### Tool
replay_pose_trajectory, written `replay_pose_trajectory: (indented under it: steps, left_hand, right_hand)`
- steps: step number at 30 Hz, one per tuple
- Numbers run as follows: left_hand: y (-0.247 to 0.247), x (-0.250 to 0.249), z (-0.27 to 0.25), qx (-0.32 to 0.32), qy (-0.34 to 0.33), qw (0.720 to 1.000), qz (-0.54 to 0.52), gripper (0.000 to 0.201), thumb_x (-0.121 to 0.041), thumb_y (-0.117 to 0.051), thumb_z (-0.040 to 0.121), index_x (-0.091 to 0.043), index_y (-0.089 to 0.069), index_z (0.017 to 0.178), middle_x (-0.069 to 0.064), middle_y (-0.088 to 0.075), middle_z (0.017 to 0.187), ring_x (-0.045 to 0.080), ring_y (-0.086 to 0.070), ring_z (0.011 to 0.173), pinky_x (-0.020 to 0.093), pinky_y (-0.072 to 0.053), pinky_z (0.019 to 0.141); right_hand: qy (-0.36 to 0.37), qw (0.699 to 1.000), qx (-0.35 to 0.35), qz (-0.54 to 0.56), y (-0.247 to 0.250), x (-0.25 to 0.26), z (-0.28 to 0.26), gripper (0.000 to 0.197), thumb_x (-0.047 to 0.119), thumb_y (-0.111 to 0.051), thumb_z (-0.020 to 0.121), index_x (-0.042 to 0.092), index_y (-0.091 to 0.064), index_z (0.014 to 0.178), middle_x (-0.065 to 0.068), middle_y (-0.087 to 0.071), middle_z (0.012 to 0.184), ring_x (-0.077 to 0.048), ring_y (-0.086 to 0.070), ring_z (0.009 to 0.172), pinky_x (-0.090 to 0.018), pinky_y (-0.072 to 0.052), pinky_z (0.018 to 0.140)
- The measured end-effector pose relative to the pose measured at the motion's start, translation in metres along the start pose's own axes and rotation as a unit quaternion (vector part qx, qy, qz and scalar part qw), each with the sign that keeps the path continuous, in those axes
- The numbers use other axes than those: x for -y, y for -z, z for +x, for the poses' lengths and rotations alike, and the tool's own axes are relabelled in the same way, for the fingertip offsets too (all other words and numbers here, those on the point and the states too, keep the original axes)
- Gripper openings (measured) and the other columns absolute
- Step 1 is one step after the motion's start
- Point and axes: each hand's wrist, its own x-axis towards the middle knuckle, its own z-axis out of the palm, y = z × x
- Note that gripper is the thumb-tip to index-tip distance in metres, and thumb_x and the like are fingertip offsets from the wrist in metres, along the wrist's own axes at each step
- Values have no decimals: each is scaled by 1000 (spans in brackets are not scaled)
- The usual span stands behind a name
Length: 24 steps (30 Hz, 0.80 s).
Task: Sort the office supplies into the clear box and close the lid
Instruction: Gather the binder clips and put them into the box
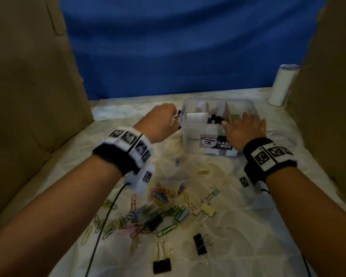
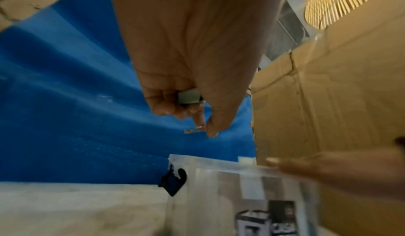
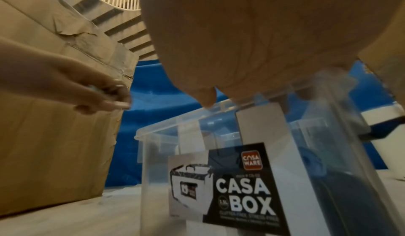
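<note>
The clear box (image 1: 190, 136), labelled CASA BOX (image 3: 243, 193), stands open at the middle of the table, with white dividers and dark items inside. My left hand (image 1: 164, 118) hovers just left of the box and pinches a pale binder clip (image 2: 189, 97) by its metal handles. My right hand (image 1: 246, 126) rests with spread fingers on the box's front right rim. Coloured paper clips (image 1: 160, 196) and several binder clips (image 1: 161, 265) lie scattered on the near table. No lid is in view.
Brown cardboard walls (image 1: 28, 86) close in the left and right sides, with a blue cloth (image 1: 178, 47) behind. A white cylinder (image 1: 282, 84) stands at the back right. A black cable (image 1: 104, 220) runs from my left wrist across the clips.
</note>
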Motion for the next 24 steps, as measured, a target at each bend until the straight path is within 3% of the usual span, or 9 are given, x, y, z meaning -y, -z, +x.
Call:
replay_pose_trajectory:
  steps: [4, 9, 13, 18, 21, 24]
  left_hand:
    - [-20, -17, 64, 16, 15, 997, 76, 24, -16, -40, 97, -4, -51, 115, 16, -54, 122, 30, -48, 114, 37, -41, 90]
    - [-36, -30, 110, 51, 7, 989, 138, 31, -10, -36, 97, 0, -43, 125, 19, -46, 129, 33, -41, 122, 41, -38, 102]
    - [-41, -31, 130, 71, 36, 988, 131, 38, -15, -43, 98, 1, -37, 133, 21, -38, 137, 37, -45, 122, 42, -39, 96]
    - [-33, -22, 124, 127, 38, 986, 101, 59, -18, -52, 96, -5, -25, 147, 18, -41, 145, 31, -46, 130, 38, -39, 104]
    - [-19, -24, 98, 104, 12, 992, 70, 58, -10, -47, 96, -11, -22, 149, 16, -43, 145, 30, -46, 129, 38, -40, 103]
    - [1, -26, 55, 73, -29, 996, 32, 58, -8, -44, 97, -15, -21, 150, 11, -37, 150, 27, -39, 136, 36, -34, 107]
  right_hand:
    - [9, 1000, 3, -6, 0, -1, 0, 68, 57, -12, 96, 21, -13, 153, -10, -2, 162, -34, 1, 148, -52, 5, 119]
    - [17, 999, 35, 6, 4, -3, 3, 66, 56, -13, 96, 23, -15, 153, -9, -2, 162, -34, 6, 148, -54, 8, 118]
    - [22, 999, 30, 15, 1, -4, 3, 63, 54, -13, 97, 25, -17, 152, -8, -1, 162, -32, 8, 148, -54, 10, 117]
    - [27, 999, 31, 16, 4, -5, 2, 64, 55, -12, 97, 23, -18, 152, -8, -5, 162, -31, 4, 149, -54, 9, 117]
    - [26, 999, 35, 14, 6, -5, 3, 67, 57, -15, 96, 21, -18, 152, -9, -8, 161, -32, -1, 149, -54, 7, 117]
    - [34, 999, 16, 13, 8, -6, 2, 72, 59, -23, 93, 18, -16, 152, -14, -15, 159, -35, -8, 147, -56, 0, 117]
